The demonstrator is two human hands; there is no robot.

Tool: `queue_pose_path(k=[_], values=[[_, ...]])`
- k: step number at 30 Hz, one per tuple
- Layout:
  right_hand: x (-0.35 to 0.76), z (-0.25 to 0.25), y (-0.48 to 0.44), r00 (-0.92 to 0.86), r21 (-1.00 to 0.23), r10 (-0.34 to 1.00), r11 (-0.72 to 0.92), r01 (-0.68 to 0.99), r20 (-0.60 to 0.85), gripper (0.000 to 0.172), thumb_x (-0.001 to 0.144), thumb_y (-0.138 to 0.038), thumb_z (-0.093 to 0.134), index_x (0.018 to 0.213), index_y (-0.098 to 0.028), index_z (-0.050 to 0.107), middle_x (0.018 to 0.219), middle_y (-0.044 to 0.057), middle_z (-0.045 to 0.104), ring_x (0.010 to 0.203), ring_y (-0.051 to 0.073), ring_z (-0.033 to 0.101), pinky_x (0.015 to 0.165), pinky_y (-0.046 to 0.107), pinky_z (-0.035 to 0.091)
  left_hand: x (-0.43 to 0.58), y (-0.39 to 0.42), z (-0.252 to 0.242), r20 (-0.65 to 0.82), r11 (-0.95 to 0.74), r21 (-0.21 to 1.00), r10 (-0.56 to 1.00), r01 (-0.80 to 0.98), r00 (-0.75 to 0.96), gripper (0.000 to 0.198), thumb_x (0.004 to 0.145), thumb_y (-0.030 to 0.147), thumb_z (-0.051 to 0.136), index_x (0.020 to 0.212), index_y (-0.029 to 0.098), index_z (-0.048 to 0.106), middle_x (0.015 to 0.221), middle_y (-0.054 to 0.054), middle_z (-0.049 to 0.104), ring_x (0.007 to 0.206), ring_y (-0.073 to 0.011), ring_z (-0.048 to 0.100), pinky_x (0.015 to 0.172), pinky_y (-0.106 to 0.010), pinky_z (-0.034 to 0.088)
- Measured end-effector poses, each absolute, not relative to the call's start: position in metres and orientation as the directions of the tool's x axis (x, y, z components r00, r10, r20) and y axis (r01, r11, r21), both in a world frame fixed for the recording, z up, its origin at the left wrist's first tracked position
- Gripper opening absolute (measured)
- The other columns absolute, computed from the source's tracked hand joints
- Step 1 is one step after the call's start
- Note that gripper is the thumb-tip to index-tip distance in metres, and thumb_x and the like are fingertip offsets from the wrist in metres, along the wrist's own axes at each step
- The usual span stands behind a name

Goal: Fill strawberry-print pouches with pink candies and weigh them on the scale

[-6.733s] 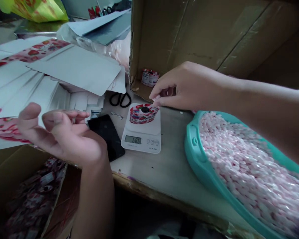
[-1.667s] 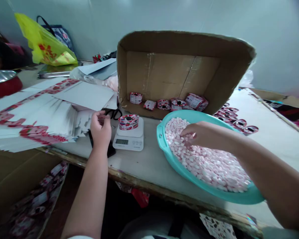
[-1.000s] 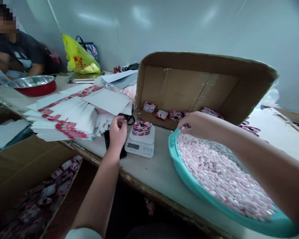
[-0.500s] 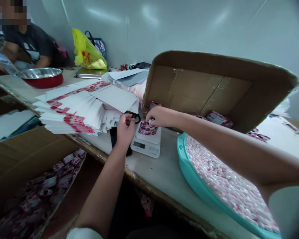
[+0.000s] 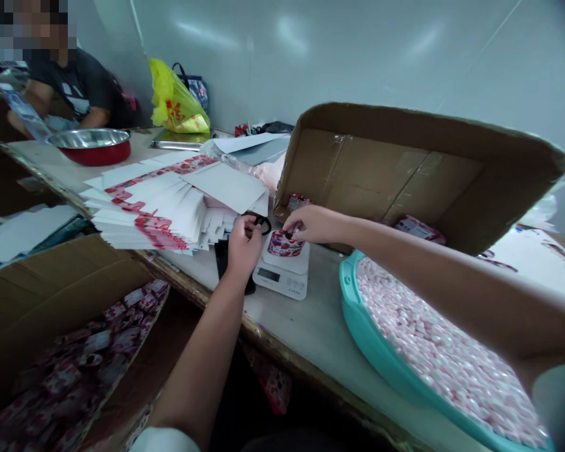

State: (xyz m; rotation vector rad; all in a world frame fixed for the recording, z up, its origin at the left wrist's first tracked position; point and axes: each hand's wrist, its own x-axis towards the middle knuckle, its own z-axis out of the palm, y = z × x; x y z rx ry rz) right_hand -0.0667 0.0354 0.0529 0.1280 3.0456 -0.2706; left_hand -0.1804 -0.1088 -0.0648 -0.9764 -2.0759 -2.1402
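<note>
A small round strawberry-print container [image 5: 286,243] sits on a white digital scale [image 5: 284,270]. My right hand [image 5: 311,223] hovers over the container's open top with fingertips pinched together; what they pinch is too small to name. My left hand [image 5: 243,246] is curled loosely just left of the scale, over a black phone [image 5: 223,254], fingers closed. A teal basin [image 5: 371,351] full of pink and white candies [image 5: 442,361] lies under my right forearm.
An open cardboard box [image 5: 405,169] on its side holds filled containers. A stack of flat printed cartons [image 5: 155,201] and scissors [image 5: 262,221] lie left. A floor box [image 5: 37,301] holds packed containers. Another person [image 5: 61,81] sits behind a metal bowl [image 5: 91,143].
My right hand left the candy basin and came over the container on the scale. My left hand stayed beside the scale. The view lifted and swung left.
</note>
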Motion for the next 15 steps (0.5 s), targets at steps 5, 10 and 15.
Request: queue_pose_path(k=[5, 10, 15], values=[[-0.059, 0.057, 0.032, -0.999, -0.188, -0.008, 0.982, 0.000, -0.042, 0.054, 0.072, 0.004, 0.051, 0.120, -0.016, 0.069, 0.118, 0.005, 0.069, 0.103, 0.017, 0.064, 0.089, 0.023, 0.049, -0.179, -0.109, -0.064, 0.432, -0.128, 0.899, 0.420, 0.419, -0.798, 0.019, 0.084, 0.023, 0.059, 0.103, 0.018, 0.060, 0.082, -0.001, 0.059, 0.067, -0.0137, 0.056, 0.066, -0.028, 0.046], [-0.055, 0.049, 0.038, -0.995, -0.240, -0.093, 0.967, -0.082, -0.036, 0.058, 0.069, 0.008, 0.046, 0.116, -0.016, 0.069, 0.116, 0.007, 0.068, 0.104, 0.019, 0.064, 0.092, 0.027, 0.049, -0.180, -0.109, -0.064, 0.423, -0.098, 0.901, 0.407, 0.422, -0.810, 0.019, 0.085, 0.022, 0.059, 0.104, 0.018, 0.059, 0.080, 0.000, 0.058, 0.069, -0.0137, 0.055, 0.069, -0.029, 0.046], [-0.058, 0.046, 0.036, -0.988, -0.259, -0.153, 0.953, -0.156, 0.029, 0.060, 0.067, 0.009, 0.041, 0.116, -0.016, 0.067, 0.116, 0.007, 0.066, 0.101, 0.017, 0.063, 0.089, 0.027, 0.050, -0.183, -0.108, -0.066, 0.432, -0.078, 0.896, 0.380, 0.438, -0.818, 0.020, 0.084, 0.020, 0.059, 0.104, 0.017, 0.059, 0.083, -0.001, 0.056, 0.072, -0.0140, 0.053, 0.071, -0.029, 0.047]])
